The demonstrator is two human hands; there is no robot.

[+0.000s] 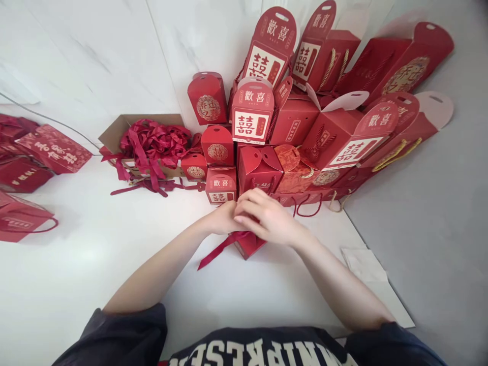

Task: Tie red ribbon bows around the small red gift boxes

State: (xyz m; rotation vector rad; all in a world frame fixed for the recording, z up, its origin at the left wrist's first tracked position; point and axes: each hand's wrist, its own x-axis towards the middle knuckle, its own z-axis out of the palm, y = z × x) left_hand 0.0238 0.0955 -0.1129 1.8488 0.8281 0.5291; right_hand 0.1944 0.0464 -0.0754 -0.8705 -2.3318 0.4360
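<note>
White worktop (84, 264) under a pile of double-happiness gift boxes (252, 112); just before that pile, left hand (221, 217) and right hand (269, 217) come together, closed over a dark red ribbon (224, 243) (its tail loose) tight against a small red box (249, 247), mostly hidden beneath them.

Our left hand (221, 217) and right hand (267, 216) meet above a small red gift box (249, 247), mostly hiding its top, while a dark red ribbon (217, 251) trails from beneath them across the white counter (84, 264). Just ahead, red gift boxes (252, 112) and gift bags (396, 63) printed with 囍 and 歡喜 crowd together in a heap. Beside them, an open cardboard box (122, 128) spills crimson ribbons (152, 142). More red bags (51, 148) lie far left, and white paper (362, 264) sits at the counter's right edge.
</note>
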